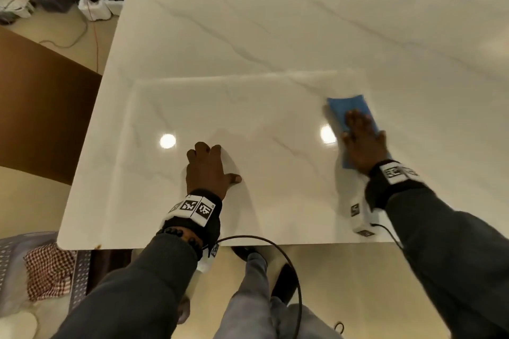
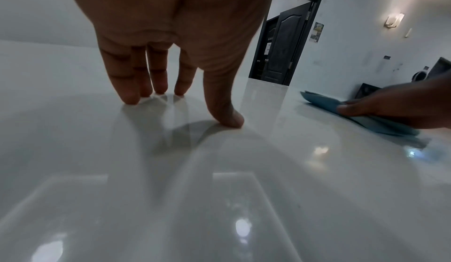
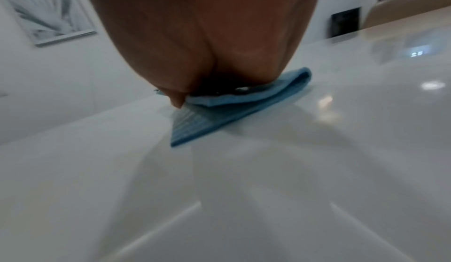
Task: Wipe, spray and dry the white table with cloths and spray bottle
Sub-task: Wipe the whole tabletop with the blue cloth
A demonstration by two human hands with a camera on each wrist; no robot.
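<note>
Now we wipe the white table (image 1: 275, 36) on its right side.
Our right hand (image 1: 363, 140) presses flat on the blue cloth (image 1: 347, 107), long axis running near to far; our left hand (image 1: 206, 168) rests with spread fingers, holding nothing, well apart.

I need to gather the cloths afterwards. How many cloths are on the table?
1: a folded blue cloth under the right hand, on the table's right side.
</note>
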